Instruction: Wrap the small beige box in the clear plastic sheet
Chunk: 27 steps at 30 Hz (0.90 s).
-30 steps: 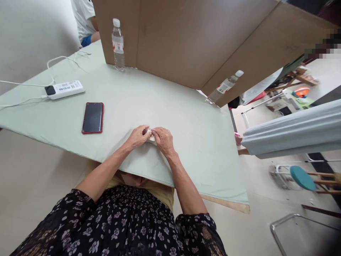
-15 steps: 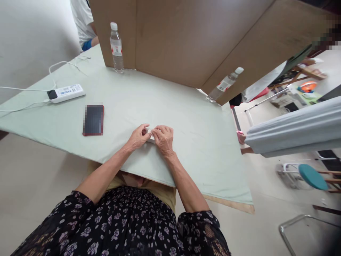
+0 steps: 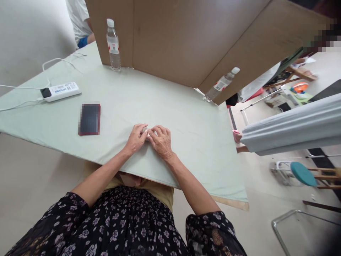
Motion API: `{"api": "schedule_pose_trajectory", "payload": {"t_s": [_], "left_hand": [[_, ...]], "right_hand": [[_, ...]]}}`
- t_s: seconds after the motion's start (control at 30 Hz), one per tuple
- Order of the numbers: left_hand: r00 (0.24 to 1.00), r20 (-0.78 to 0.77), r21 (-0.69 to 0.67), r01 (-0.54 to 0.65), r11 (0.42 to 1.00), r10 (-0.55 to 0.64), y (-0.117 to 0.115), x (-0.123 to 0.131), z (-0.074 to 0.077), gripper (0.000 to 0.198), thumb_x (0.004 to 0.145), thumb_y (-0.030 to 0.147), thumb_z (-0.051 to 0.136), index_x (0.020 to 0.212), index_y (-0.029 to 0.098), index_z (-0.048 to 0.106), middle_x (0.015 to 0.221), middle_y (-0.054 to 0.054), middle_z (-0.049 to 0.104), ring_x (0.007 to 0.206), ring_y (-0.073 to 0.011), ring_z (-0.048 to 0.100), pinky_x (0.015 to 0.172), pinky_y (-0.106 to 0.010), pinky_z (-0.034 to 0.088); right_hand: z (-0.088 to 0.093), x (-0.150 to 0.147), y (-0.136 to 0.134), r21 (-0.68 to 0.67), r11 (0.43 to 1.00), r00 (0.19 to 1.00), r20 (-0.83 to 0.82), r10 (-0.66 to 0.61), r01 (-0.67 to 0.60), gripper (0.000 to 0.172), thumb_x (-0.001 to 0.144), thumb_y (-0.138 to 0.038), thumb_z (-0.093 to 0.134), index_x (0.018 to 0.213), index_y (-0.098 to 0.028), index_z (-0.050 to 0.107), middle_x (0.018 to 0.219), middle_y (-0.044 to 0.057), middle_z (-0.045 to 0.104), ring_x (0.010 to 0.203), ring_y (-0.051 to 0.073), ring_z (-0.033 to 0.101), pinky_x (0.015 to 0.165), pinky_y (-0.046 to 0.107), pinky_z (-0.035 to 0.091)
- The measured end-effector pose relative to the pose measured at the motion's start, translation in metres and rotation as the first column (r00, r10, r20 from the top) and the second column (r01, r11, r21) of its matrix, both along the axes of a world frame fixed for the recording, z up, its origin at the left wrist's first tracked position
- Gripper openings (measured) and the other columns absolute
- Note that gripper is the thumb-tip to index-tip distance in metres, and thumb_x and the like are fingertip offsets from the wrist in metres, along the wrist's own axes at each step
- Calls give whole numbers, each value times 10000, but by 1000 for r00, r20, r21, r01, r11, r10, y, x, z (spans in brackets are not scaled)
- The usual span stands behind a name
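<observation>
My left hand (image 3: 136, 138) and my right hand (image 3: 160, 140) rest side by side on the pale green cloth of the table (image 3: 149, 96), near its front edge. Both sets of fingers are curled and pinch a small white object (image 3: 146, 130) held between them. Most of that object is hidden by the fingers, and I cannot make out what it is. A phone in a red case (image 3: 89, 119) lies flat to the left of my hands.
A white power strip (image 3: 60, 91) with cables lies at the far left. Two water bottles, one at the back (image 3: 113, 44) and one at the right (image 3: 221, 84), stand against a brown cardboard screen (image 3: 191, 39). Another person's sleeve (image 3: 78, 17) shows beyond. A teal stool (image 3: 302, 174) stands on the floor.
My hands have drawn closer together and lowered onto the cloth, so the white object shows less than before. The camera view has shifted slightly.
</observation>
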<state>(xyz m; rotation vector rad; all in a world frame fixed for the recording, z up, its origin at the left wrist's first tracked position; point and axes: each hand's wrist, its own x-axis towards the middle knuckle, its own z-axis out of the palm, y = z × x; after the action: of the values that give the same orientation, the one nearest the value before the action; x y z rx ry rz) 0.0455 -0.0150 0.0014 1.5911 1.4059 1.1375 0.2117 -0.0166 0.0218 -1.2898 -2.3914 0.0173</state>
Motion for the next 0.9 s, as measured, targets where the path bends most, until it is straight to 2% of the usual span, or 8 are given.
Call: {"api": "schedule_pose_trajectory", "payload": {"t_s": [0.07,0.13,0.3,0.43,0.57,0.7,0.9], "left_hand": [[997,-79,107,-12,994,20,-6,2,-1,334,935,272,510,1197,152,677,1358,-155,520,1097,-219,591,1021,-374,488],[985,-166,187,-6,982,37,-9,2,-2,305,952,264,492,1138,153,707,1369,-156,514,1115,-225,585,1073,-398,456],[948,-302,286,-7,958,97,-5,-2,-9,281,935,255,526,1098,174,739,1354,-136,553,1052,-220,591,1041,-418,489],[936,-339,282,8,960,92,1,-6,-13,258,917,260,559,1079,203,752,1364,-113,568,1065,-221,587,1030,-425,506],[945,-314,266,-8,964,95,3,-6,-16,256,903,253,575,1076,201,757,1376,-119,571,1066,-222,601,1054,-445,495],[966,-247,237,-16,971,76,5,-5,-19,272,906,242,565,1093,185,753,1350,-136,586,1208,-257,578,1115,-464,449],[982,-188,147,-10,989,38,9,-5,-12,270,894,222,571,1095,204,750,1285,-115,620,1310,-275,537,1143,-475,423]], "right_hand": [[-8,0,-1,26,999,999,-38,-30,31,312,1020,-370,469,1218,-255,681,1195,108,668,1261,280,488,1051,446,302],[-15,0,-2,64,997,996,-71,-46,50,307,1018,-381,479,1207,-262,689,1183,103,674,1255,278,498,1052,448,303],[-25,-1,-1,173,983,993,-104,-49,66,255,1008,-362,519,1133,-252,711,1113,77,701,1214,256,532,1042,431,306],[-24,-1,4,177,983,996,-74,-42,55,224,998,-363,544,1083,-248,716,1084,64,713,1217,252,538,1036,419,303],[-22,-1,6,184,983,998,-56,-15,25,223,1004,-360,534,1065,-228,704,1098,59,726,1255,247,534,1046,408,294],[-20,-2,6,166,986,1000,-18,-4,7,214,1014,-332,512,1076,-223,686,1187,60,720,1320,246,505,1071,408,273],[-16,-5,10,108,994,1000,12,-5,3,196,1011,-318,509,1065,-226,674,1210,63,724,1298,242,538,1086,420,266]]}}
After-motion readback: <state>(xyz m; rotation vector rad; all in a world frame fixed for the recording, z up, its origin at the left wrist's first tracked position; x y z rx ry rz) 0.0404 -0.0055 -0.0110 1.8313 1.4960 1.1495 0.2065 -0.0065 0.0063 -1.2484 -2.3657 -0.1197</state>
